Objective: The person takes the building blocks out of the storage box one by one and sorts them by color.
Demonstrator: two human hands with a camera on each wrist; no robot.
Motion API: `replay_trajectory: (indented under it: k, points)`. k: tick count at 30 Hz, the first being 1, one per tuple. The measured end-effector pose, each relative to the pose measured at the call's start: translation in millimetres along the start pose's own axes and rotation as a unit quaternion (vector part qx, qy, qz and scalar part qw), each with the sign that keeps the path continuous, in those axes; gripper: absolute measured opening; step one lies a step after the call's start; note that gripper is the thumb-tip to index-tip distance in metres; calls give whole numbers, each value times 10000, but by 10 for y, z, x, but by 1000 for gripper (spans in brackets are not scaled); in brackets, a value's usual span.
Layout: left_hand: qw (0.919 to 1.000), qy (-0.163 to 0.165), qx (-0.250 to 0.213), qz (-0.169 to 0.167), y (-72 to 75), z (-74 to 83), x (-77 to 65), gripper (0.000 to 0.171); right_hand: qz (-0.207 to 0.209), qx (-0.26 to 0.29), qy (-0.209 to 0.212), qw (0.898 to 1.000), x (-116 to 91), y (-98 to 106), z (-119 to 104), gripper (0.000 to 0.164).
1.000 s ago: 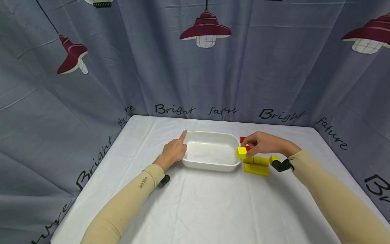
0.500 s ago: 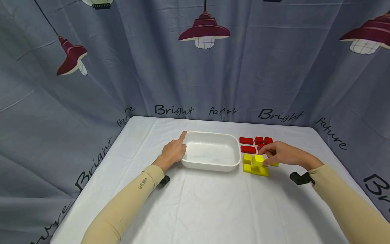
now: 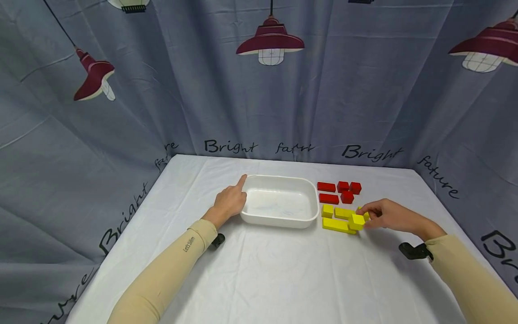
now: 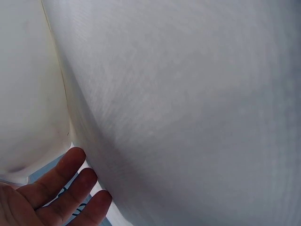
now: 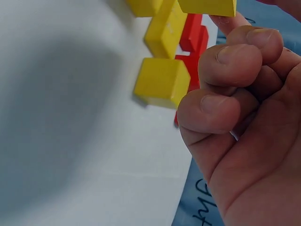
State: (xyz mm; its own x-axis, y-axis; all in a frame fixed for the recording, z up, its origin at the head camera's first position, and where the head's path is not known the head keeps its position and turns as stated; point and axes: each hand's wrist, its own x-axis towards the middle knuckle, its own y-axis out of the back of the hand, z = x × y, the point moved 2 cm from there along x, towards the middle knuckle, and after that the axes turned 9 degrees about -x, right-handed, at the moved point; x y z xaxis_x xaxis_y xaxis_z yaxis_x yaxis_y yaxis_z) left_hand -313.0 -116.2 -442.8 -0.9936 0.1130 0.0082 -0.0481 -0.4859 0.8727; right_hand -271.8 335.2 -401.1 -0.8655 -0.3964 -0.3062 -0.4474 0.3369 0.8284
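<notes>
A yellow cube [image 3: 356, 222] is pinched between the thumb and index finger of my right hand [image 3: 390, 219], close over the end of a long yellow block [image 3: 335, 225]. The right wrist view shows the held cube's lower edge [image 5: 209, 6] at the top, with the other fingers curled below it. Under that hand, another yellow cube [image 5: 161, 81] lies on the cloth. My left hand [image 3: 229, 200] rests at the left side of a white tray [image 3: 279, 222], index finger reaching along its rim to the far corner. Three of its fingers [image 4: 70, 193] extend fairly straight outside the tray wall.
A small yellow block [image 3: 327, 210] and a yellow bar [image 3: 343, 213] lie right of the tray. Behind them are two red bars [image 3: 328, 198] and three red cubes [image 3: 346, 197]. White cloth covers the table [image 3: 275, 270]; a grey-blue curtain [image 3: 210, 90] hangs around its back and sides.
My right hand, holding the yellow cube, has moved right and toward me from beside the tray's right rim, uncovering the red blocks. The left hand stays put.
</notes>
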Motion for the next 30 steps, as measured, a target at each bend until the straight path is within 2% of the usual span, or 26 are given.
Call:
replay_trajectory:
  k: [7,17,30]
  points:
    - [10000,10,-45,-10,-7,-5,4,61,106,-30,-98,9999,-65,-47,113,46]
    - [10000,-6,-70,8,-3,-12,9,62,255,10,-256,9993,-108,-132,301,50]
    - [9999,-3,-119,-77,22,-23,14,64,439,-4,-320,9985,-80,-245,383,55]
